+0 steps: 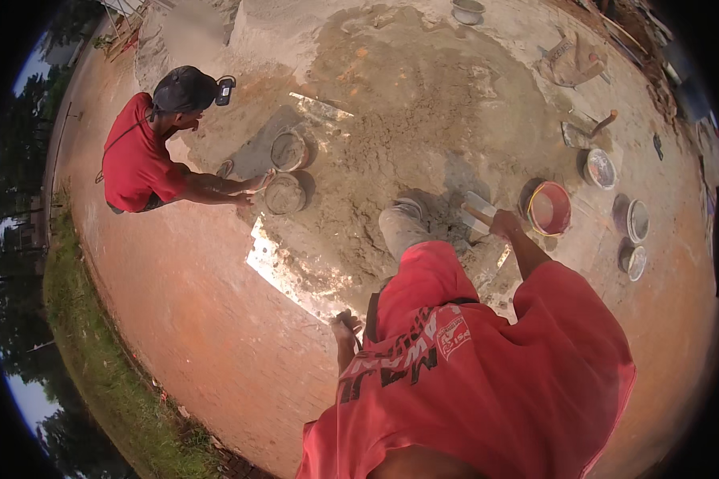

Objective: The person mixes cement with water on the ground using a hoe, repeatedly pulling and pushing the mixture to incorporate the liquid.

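Observation:
My right hand (506, 224) grips the wooden handle (478, 214) of a short hand tool with a flat grey metal blade (483, 203). That blade is down at the wet mortar (383, 167), which is spread over the ground. Just right of the hand stands a red bucket (549, 208) with a yellow rim; its contents are unclear. My left hand (346, 324) hangs low with fingers bent, beside the bright edge of a mortar-smeared sheet (287, 269). Whether it holds anything is hidden. My lower leg (402, 224) stands in the mortar between both hands.
A co-worker (141, 161) in red bends at the left, hands at a mortar-filled bucket (284, 193). Another full bucket (289, 149) stands behind it. Rightward are several pails (601, 169), a second wooden-handled tool (577, 136) and a cement bag (569, 60). Grass (96, 323) borders the paving.

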Demonstrator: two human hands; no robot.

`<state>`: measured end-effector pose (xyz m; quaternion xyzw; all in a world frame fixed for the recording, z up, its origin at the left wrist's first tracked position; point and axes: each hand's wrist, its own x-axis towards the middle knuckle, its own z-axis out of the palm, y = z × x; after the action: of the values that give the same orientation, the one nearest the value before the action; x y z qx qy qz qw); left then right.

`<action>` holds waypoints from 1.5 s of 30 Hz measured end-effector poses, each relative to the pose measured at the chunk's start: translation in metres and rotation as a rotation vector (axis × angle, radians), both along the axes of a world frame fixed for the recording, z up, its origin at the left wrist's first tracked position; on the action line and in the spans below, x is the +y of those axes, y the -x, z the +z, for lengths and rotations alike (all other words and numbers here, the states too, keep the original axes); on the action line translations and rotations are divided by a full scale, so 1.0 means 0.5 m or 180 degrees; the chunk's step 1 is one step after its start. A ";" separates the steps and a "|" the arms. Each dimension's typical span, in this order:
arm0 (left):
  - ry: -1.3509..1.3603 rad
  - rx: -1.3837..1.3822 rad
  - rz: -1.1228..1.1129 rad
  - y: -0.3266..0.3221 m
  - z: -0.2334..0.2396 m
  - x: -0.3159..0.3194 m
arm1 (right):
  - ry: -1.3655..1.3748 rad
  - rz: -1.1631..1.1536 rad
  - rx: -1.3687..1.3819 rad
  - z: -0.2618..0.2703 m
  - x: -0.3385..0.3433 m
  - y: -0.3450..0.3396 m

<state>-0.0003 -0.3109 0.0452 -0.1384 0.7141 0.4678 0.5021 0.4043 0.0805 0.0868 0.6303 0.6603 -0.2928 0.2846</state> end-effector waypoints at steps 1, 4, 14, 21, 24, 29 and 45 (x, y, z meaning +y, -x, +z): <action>-0.0037 0.0264 -0.0334 0.008 0.016 0.043 | -0.0074 0.0106 -0.0112 -0.011 0.029 0.008; 0.0010 0.0061 -0.0322 0.002 0.025 0.045 | 0.0088 -0.0660 -0.0044 -0.018 -0.021 -0.058; 0.0727 0.0591 -0.1306 -0.053 0.100 0.034 | -0.0615 -0.0769 0.0264 -0.082 -0.122 -0.171; 0.1027 0.0862 -0.2068 -0.074 0.123 0.047 | -0.0394 -0.0727 0.0382 -0.100 -0.136 -0.221; 0.1118 0.0742 -0.1880 -0.129 0.153 0.023 | -0.0102 -0.0919 0.0401 -0.055 -0.129 -0.237; 0.1032 0.0767 -0.2463 -0.138 0.121 -0.036 | -0.0159 -0.1049 0.0574 -0.029 -0.140 -0.255; 0.1202 0.0746 -0.2611 -0.114 0.236 0.184 | -0.0301 -0.2239 0.0725 -0.087 -0.203 -0.151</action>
<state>0.0565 -0.2188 0.1632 0.1201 0.8344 0.1048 0.5276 0.4799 -0.0208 0.0434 0.7945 0.4436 -0.4101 0.0619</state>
